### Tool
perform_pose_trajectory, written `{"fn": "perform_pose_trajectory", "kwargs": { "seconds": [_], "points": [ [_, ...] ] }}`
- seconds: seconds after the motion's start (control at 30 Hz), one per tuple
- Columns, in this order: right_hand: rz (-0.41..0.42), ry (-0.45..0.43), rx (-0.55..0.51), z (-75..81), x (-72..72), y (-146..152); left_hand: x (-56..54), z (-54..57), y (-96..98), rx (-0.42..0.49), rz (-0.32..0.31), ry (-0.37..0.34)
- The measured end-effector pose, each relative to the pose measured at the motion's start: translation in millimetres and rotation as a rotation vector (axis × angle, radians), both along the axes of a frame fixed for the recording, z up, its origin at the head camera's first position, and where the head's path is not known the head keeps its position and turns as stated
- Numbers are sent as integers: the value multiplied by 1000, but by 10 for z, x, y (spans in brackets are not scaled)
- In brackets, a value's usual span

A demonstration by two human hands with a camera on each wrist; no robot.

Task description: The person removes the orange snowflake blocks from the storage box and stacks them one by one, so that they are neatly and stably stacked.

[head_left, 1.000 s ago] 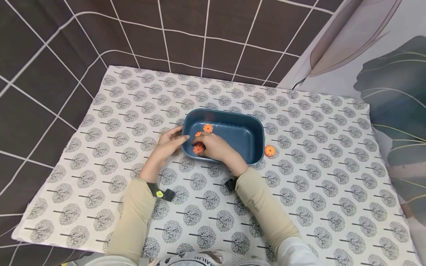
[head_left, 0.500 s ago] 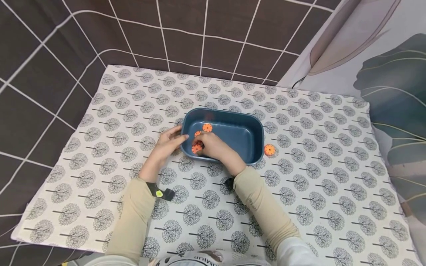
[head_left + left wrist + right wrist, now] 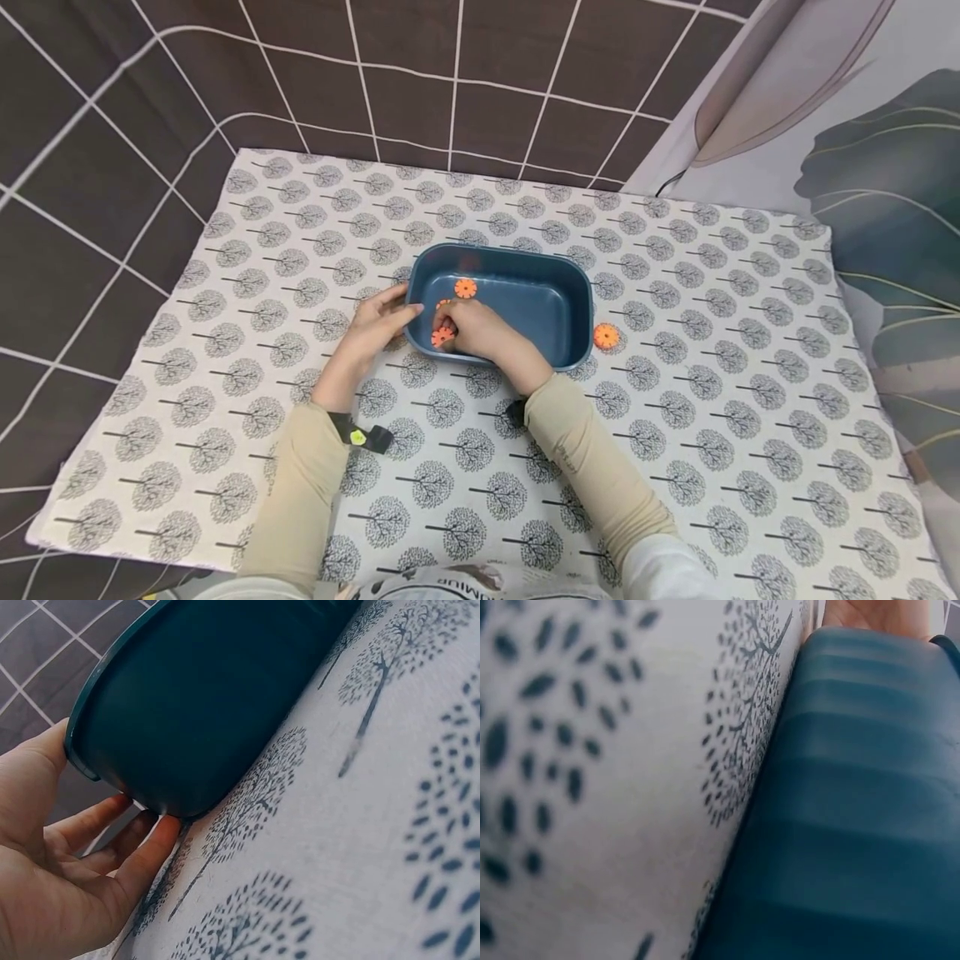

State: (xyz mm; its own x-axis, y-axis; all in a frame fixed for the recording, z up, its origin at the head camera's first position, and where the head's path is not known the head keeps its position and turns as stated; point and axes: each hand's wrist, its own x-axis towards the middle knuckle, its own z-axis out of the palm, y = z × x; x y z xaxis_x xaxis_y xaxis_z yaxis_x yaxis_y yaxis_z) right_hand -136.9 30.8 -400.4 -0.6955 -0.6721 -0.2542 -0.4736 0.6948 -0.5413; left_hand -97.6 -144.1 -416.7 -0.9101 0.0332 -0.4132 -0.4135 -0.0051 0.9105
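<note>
A dark blue rectangular plastic bin (image 3: 536, 308) sits in the middle of the table. At its left end, my left hand (image 3: 375, 325) holds it, thumb up at the rim and fingertips low against the outer wall, as the left wrist view shows. My right hand (image 3: 480, 327) reaches over the near side into the bin's left part. Its thumb and curled fingers pinch at a notched orange plastic disc (image 3: 441, 337), which they partly cover. Another orange disc (image 3: 465, 288) lies farther back inside, and one more is mostly hidden behind the fingers. The right wrist view shows only the bin's ribbed outer wall.
One more orange disc (image 3: 606, 337) lies on the cloth just outside the bin's right end. The tablecloth (image 3: 750, 400) is white with a grey tree print. Dark tiled-pattern fabric (image 3: 405, 100) rises behind the table, and a patterned curtain (image 3: 885, 233) hangs at the right.
My right hand's fingers have drawn slightly closer together over the orange disc. The left hand and the bin stay in place; the head view has shifted a little.
</note>
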Motion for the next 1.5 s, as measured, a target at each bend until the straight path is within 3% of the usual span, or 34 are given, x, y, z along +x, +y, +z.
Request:
{"fn": "perform_pose_trajectory", "kwargs": {
  "seconds": [0.53,0.87,1.1,1.5],
  "points": [
    [111,114,-68,3,13,63,2,27,18,-13,-3,-8],
    [149,133,-111,3,-3,107,-7,25,23,-14,7,-12],
    [97,135,-121,43,20,155,9,30,30,-30,-4,-14],
    [46,211,-280,108,67,409,20,35,16,-21,2,-1]
  ]
}}
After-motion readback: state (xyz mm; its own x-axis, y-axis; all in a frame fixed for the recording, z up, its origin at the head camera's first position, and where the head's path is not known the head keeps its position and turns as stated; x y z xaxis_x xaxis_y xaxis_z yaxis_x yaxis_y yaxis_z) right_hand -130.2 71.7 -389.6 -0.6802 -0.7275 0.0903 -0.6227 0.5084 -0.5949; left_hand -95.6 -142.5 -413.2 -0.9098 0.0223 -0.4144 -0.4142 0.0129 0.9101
